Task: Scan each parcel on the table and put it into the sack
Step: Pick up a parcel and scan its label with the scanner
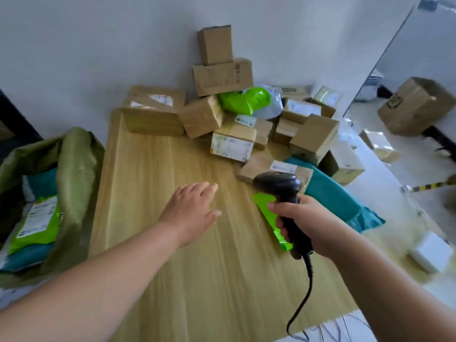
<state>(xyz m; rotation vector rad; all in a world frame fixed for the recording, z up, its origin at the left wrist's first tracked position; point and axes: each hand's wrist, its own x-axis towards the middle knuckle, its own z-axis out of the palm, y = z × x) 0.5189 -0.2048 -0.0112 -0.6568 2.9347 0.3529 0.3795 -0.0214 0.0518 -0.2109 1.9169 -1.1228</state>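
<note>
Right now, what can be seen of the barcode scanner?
The barcode scanner is black, plastic-looking, with a rounded head and a slim handle. The right hand grips the handle, holding it roughly upright above the table, over a bright green mailer. Its head faces away toward the parcel pile. A dark cable runs from its base down past the table's near edge.

green mailer (262,202) partly behind scanner (277,182), labels (232,147) probably unreadable
</note>
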